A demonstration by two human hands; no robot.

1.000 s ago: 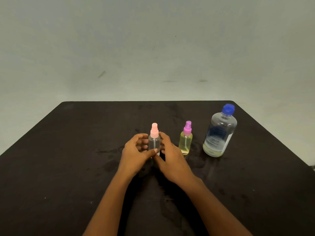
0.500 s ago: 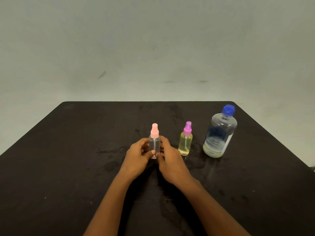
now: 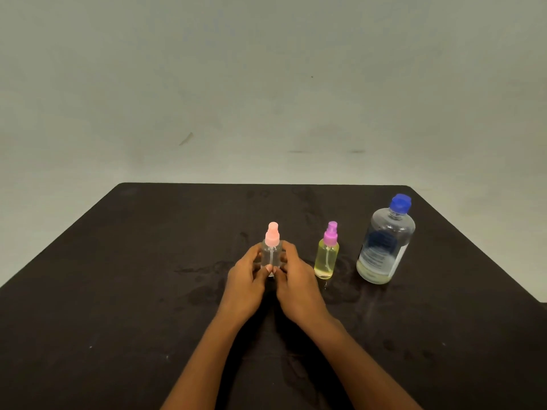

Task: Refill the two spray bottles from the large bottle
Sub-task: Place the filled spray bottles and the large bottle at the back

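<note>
Three bottles stand upright in a loose row on the dark surface [image 3: 118, 291]: two small spray bottles and one large bottle. The pink-capped spray bottle [image 3: 271, 250] is the leftmost of the three, near the middle of the surface, and its clear body looks almost empty. Two hands are on it. The left hand [image 3: 245, 287] wraps it from the left and the right hand [image 3: 297, 288] from the right, the fingers [image 3: 288, 250] of both curled round the lower body, with the thumbs meeting across its near face. The pink pump top stands free above the hands. Whether the bottle's base rests on the surface or is just lifted off it cannot be told, since the hands hide it.

Just beside the right hand, but apart from it, is the purple-capped spray bottle [image 3: 326, 260], holding pale yellow liquid nearly to its shoulder. Further right, near the edge of the surface, is the large bottle [image 3: 384, 247], clear, with one blue cap [image 3: 400, 201] on and a dark label; a shallow layer of pale yellow liquid sits at its bottom. All three caps are on. Both forearms are bare. A plain pale wall [image 3: 266, 84] rises behind the surface.
</note>
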